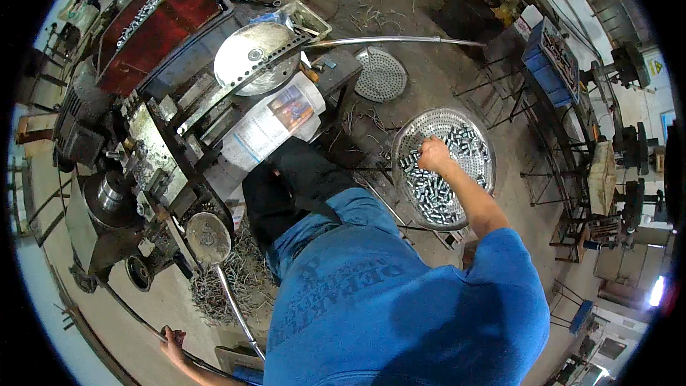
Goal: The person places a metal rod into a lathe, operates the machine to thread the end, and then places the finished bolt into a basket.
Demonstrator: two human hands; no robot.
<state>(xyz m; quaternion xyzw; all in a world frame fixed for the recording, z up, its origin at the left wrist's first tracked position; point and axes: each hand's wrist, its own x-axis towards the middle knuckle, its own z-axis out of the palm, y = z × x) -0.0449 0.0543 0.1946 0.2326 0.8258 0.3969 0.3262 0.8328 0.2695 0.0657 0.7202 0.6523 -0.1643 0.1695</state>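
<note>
My right hand [432,154] is over the far left part of a round perforated metal tray [488,136], its fingers closed together. Whatever they may hold is hidden from view. Many short shiny metal sleeves [437,193] lie heaped in the tray below and beside it. Far to the lower left, my left hand [173,343] is curled round a long dark rod [136,314]. This rod slopes down from the machine [107,204] on the left toward my side.
Paper sheets [275,118] and a round metal disc [246,50] lie before my lap. A red bin [153,36] of metal parts stands far left. Metal shavings [229,293] cover the floor by the machine. A perforated disc [381,75] and blue crate [550,61] are farther off.
</note>
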